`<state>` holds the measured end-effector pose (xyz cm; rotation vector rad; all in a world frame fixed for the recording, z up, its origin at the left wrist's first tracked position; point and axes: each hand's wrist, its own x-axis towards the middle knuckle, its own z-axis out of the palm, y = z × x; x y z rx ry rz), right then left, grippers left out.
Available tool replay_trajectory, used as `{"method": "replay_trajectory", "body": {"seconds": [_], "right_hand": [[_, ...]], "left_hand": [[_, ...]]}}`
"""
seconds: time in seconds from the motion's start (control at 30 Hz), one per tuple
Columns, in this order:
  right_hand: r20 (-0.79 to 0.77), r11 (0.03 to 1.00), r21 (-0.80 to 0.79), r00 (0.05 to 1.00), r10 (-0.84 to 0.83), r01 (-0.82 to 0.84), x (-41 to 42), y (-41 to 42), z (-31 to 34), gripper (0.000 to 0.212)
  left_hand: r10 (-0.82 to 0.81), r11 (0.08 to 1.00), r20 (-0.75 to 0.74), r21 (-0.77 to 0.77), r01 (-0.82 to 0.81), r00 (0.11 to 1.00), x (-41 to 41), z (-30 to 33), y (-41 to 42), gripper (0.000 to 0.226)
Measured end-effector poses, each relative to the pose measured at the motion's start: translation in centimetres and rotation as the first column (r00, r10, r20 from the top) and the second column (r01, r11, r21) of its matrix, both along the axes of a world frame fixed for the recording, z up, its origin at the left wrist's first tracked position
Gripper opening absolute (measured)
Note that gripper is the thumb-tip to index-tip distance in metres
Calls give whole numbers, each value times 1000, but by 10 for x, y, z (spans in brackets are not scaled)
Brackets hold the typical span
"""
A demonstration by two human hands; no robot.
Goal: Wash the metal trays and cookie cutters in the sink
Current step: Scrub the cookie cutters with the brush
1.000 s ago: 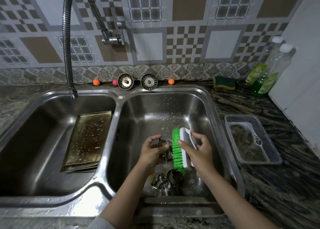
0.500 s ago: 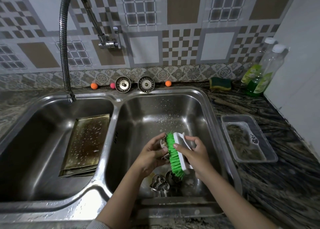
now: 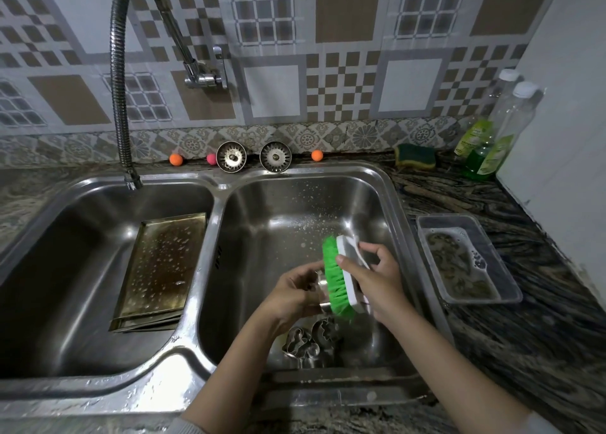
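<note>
Low in the frame's middle, over the right basin [image 3: 377, 204] of the sink, the left hand [image 3: 292, 294] has its grip closed around a small metal cutter [image 3: 320, 284], fingers curled about its rim. The right hand [image 3: 377, 279] grasps the white back of a brush [image 3: 341, 279], whose green bristles press against the cutter. More cutters [image 3: 306, 342] lie piled on the basin floor just below the hands. In the left basin [image 3: 49, 253], centre left of the frame, stacked trays [image 3: 160, 266] lean against the dividing wall, wet and spotted with droplets. On the counter [image 3: 541, 319] at right sits a clear tub [image 3: 465, 260] of murky water; a sponge [image 3: 414, 156] and bottles [image 3: 485, 148] stand at upper right.
</note>
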<state>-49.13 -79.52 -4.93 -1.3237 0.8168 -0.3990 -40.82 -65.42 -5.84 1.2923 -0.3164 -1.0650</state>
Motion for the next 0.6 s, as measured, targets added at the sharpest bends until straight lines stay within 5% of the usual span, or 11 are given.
{"method": "replay_trajectory", "body": {"seconds": [0.17, 0.33, 0.6], "right_hand": [[-52, 999, 7, 998, -47, 47, 10, -13, 3, 47], [-35, 984, 1, 983, 179, -180, -9, 0, 4, 47], [-9, 972, -192, 990, -138, 133, 25, -22, 0, 48]], "left_hand": [[26, 991, 41, 129, -31, 999, -6, -6, -2, 55], [101, 992, -14, 72, -100, 995, 3, -4, -1, 54], [-27, 998, 7, 59, 27, 1000, -16, 5, -9, 58]]}}
